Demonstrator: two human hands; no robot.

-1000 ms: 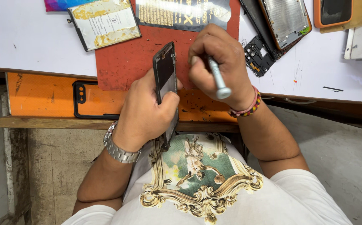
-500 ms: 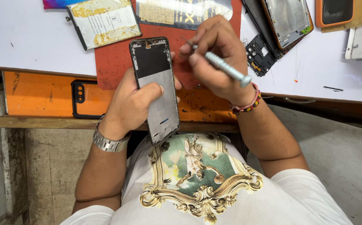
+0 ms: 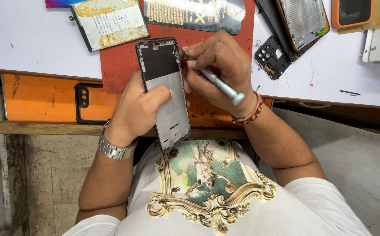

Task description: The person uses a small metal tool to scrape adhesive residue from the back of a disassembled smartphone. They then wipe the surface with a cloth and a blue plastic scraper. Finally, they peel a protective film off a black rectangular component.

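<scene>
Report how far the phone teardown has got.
Done: the battery and a small black cover lie loose on the bench. In hand: left hand holds the bare frame; right hand works a screwdriver at its top edge. Left: cannot tell.

Left hand is raised, palm inward, thumb laid across, in a closed grip. Right hand is curled in a pinching grip, wrist bent.

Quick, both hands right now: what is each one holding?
Left hand: closed around the phone frame, thumb across its face.
Right hand: closed on the small metal screwdriver, tip at the frame's top right corner.
</scene>
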